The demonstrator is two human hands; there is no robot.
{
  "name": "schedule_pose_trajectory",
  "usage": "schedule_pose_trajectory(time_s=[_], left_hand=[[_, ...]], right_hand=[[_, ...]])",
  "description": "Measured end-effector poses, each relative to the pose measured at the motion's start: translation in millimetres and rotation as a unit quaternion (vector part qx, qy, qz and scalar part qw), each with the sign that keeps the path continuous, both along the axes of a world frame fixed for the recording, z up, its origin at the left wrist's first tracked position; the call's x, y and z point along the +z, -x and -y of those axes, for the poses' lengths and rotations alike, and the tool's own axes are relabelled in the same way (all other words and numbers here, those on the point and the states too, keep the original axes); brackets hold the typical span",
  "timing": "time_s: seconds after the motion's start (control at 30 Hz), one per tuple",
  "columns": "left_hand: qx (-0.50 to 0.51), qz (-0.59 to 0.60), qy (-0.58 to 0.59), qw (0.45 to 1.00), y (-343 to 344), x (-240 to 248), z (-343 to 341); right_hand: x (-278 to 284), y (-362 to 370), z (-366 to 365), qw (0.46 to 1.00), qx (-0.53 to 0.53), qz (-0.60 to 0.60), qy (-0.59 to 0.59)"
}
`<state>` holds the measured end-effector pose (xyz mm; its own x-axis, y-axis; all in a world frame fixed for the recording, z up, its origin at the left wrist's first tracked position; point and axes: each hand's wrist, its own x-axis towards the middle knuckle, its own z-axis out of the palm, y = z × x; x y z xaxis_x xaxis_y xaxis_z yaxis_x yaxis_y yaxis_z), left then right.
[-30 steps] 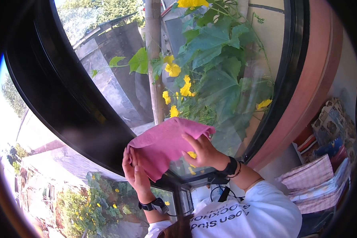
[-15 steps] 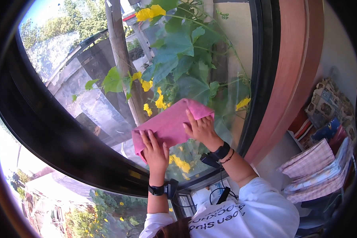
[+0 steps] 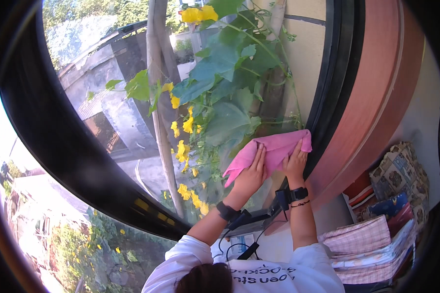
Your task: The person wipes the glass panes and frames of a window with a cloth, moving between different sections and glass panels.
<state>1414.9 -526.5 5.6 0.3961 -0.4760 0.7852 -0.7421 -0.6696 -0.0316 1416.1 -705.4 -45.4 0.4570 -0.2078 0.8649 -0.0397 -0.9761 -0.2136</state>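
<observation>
A pink cloth (image 3: 275, 149) lies against the window glass (image 3: 127, 141), its right end close to the dark frame (image 3: 335, 83). My left hand (image 3: 251, 175) holds the cloth's left part, fingers stretched over it and close together. Near its right end my right hand (image 3: 294, 165) presses the cloth with its fingers pointing up. Both hands keep the cloth between themselves and the pane. Black bands with small devices sit on both wrists.
Behind the glass are a climbing plant (image 3: 220, 63) with yellow flowers and a wooden pole (image 3: 157, 78). A dark curved bar (image 3: 83, 146) crosses at left. Beyond the pink-brown frame (image 3: 371, 93), folded fabrics (image 3: 366, 239) are piled at lower right. Black cables (image 3: 249, 251) hang below my wrists.
Both hands have slid the pink cloth rightward along the glass, from the middle of the pane to beside the right frame. The whole view has shifted slightly too.
</observation>
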Motion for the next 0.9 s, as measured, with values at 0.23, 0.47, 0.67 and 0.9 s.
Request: schedule_pose_trajectory(time_s=[0.23, 0.47, 0.67, 0.9], left_hand=[[0.031, 0.018, -0.026, 0.999, -4, 3, -44], [0.248, 0.104, 0.105, 0.957, -14, 26, -161], [0.347, 0.102, 0.119, 0.925, -20, -20, -258], [0.247, -0.062, 0.187, 0.949, -2, -24, -273]], right_hand=[[68, 22, -61, 0.948, 0.186, 0.136, -0.219], [114, 5, -168, 0.911, 0.388, 0.072, -0.118], [90, -17, -285, 0.948, 0.298, 0.078, 0.075], [99, -26, -328, 0.935, 0.332, 0.072, 0.104]])
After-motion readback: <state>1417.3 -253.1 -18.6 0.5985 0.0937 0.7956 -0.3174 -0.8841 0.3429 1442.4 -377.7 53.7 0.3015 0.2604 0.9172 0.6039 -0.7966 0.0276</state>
